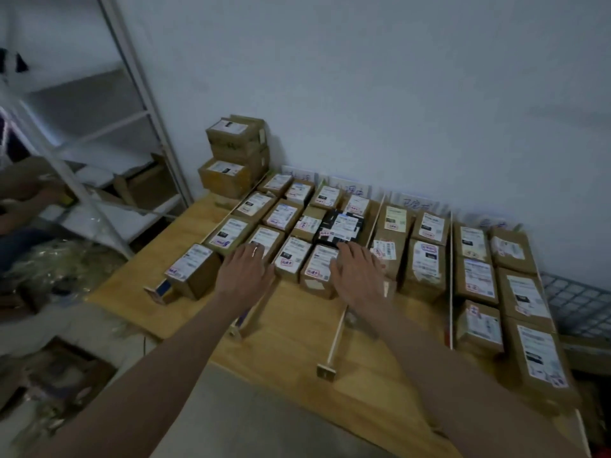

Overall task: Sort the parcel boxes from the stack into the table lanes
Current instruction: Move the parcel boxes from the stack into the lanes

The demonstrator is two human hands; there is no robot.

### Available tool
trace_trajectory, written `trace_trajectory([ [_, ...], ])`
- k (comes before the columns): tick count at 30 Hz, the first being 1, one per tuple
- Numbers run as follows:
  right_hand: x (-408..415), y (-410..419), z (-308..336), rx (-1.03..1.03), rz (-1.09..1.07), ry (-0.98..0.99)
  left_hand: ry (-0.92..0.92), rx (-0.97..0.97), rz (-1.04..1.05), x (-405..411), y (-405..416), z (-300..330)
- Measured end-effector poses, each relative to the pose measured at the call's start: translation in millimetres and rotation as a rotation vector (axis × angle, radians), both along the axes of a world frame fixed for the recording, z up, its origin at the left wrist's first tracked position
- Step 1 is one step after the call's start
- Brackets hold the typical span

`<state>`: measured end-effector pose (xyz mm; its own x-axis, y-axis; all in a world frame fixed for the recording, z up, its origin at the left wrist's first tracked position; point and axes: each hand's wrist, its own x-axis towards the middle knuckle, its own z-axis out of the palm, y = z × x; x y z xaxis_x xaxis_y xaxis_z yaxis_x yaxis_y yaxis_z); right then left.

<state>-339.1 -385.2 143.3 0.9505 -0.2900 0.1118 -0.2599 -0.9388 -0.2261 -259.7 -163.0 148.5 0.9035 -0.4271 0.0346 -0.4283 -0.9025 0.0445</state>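
Parcels: brown cardboard parcel boxes with white shipping labels [319,269] fill the lanes packed edge to edge; a small stack of the same boxes [236,153] remains at the desk's far left corner by the wall.
Hands: left hand [244,271] and right hand [358,271] lie flat with fingers spread on the front boxes of the second lane, gripping nothing.
Dividers: thin pale wooden lane strips [340,328] look light and loosely set.
Desk: light wooden desk [287,342], with boxes of the rightmost lane close to the front edge.
Risk: pushing the row back could skew neighbours, shift a strip, or mix lanes.
Risk: the remaining stack could topple if pulled from below.
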Motion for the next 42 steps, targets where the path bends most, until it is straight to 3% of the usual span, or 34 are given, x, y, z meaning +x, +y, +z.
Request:
trace_trajectory([
  [10,88,92,-3,-0.016,0.099,0.022,-0.038,-0.065,0.075,65,92,-4],
  [18,188,131,-24,0.06,0.091,0.022,0.003,-0.019,0.082,166,134,-19],
  [29,307,161,-25,0.132,-0.029,-0.027,0.018,0.004,0.112,288,172,-17],
  [42,417,184,-32,0.232,-0.267,0.012,0.039,0.018,-0.045,458,168,-34],
])
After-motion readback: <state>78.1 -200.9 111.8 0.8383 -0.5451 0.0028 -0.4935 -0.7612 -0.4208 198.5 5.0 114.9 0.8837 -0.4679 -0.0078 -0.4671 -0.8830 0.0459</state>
